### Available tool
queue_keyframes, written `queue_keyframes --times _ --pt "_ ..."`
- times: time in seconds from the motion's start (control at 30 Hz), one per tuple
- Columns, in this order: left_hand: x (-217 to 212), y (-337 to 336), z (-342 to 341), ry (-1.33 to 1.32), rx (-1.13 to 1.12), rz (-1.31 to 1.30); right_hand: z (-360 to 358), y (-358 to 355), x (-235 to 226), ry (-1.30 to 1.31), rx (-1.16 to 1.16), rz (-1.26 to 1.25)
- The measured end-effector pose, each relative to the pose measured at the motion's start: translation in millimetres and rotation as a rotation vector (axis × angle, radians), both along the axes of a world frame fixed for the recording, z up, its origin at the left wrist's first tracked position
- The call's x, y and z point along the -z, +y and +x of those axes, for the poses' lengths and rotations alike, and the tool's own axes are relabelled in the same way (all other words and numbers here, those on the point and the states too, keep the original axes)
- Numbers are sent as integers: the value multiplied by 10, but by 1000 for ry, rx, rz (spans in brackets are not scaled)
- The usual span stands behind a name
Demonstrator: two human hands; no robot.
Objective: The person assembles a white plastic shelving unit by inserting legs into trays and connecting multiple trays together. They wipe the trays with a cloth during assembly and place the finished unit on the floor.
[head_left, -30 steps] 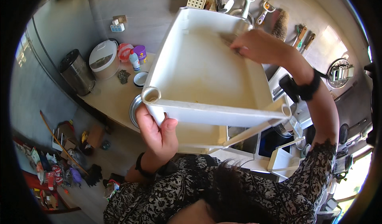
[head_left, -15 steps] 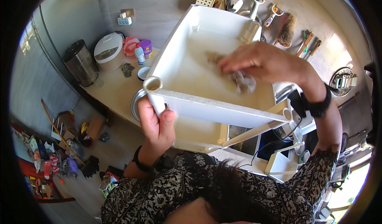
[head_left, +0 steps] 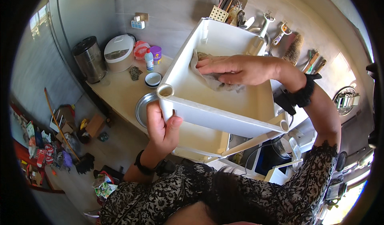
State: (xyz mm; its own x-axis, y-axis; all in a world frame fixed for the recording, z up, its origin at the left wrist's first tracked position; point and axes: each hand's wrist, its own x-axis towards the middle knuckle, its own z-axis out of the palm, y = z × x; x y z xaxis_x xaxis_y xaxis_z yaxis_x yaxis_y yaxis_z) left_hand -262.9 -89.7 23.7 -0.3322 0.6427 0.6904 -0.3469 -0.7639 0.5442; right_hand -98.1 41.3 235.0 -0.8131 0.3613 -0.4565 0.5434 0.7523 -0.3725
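Note:
A white plastic shelf rack point(head_left: 224, 115) fills the middle, its top tray tilted and its floor stained yellowish. My left hand point(head_left: 163, 128) is closed around the hollow corner post at the tray's near left, thumb against the front side. Inside the tray, my right hand point(head_left: 250, 70) presses a damp-looking greyish cloth point(head_left: 211, 82) to the floor near the left wall. Its fingers point left and hold the cloth beneath them; part of the cloth is hidden under the palm. A lower tray point(head_left: 200, 139) shows below the top one.
On the left counter are a rice cooker point(head_left: 120, 53), a metal bin point(head_left: 89, 60), a bottle point(head_left: 149, 60), bowls point(head_left: 153, 79) and a round metal tray point(head_left: 142, 110). Utensils point(head_left: 267, 24) hang on the wall behind. A broom point(head_left: 64, 133) leans over the floor at left.
My right hand has moved left across the top tray with the cloth, which now lies spread flatter. The left hand keeps its hold on the post. The view has shifted slightly.

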Motion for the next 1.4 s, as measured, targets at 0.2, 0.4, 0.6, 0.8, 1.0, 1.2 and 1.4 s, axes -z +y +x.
queue_keyframes --times 0.2,0.4,0.6,0.8,1.0,1.2,1.4 --pt "-38 26 60 2 118 -20 84 374 4 -9 -5 318" --pt "-38 -43 177 19 60 -94 417 331 29 -115 53 471" --pt "-20 33 160 -3 33 -105 543 -193 -336 -400 214 564" --pt "-77 79 78 14 52 -78 201 -11 -631 54 129 755" --pt "-146 14 7 47 68 -66 -138 698 -384 63 140 1006" --pt "-125 11 -127 144 62 15 -288 1018 -285 -71 84 870" --pt "-96 28 -135 133 -10 -14 -140 1376 -286 8 112 679"
